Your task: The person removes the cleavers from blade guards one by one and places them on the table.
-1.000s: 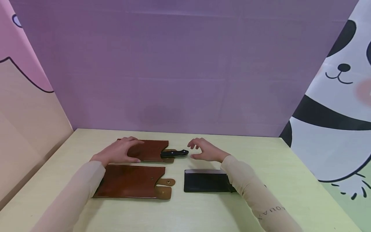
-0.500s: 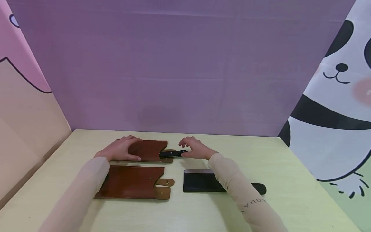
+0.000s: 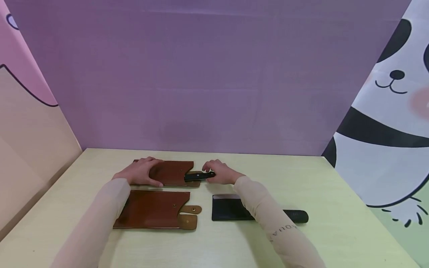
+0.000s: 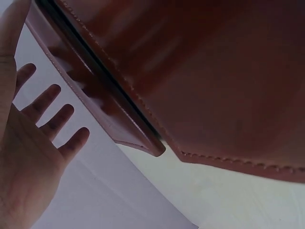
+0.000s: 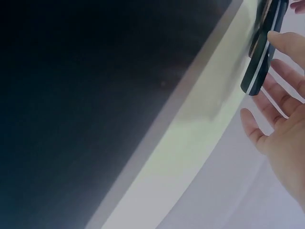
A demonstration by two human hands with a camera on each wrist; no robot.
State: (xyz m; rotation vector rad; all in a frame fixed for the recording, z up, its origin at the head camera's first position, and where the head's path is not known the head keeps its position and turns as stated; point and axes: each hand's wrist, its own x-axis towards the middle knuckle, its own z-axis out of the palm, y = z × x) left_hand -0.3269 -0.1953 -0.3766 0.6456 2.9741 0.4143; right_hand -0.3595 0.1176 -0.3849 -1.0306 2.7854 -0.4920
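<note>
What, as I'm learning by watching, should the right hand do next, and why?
Probably curl the right hand round the handle: it juts from the far sheath, and the thumb is at it, but the fingers look loosely spread. The left hand is at that sheath, perhaps able to steady it.

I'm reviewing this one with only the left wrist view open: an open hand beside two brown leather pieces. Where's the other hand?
Observer: In the head view, the right hand has its thumb and fingers on either side of the end of a black knife handle.
Reviewer: What does that handle come out of?
Observer: The right end of the far brown sheath.
Reviewer: Anything else on that side?
Observer: Yes, a black cleaver lies on the table, partly hidden by the right sleeve.
</note>
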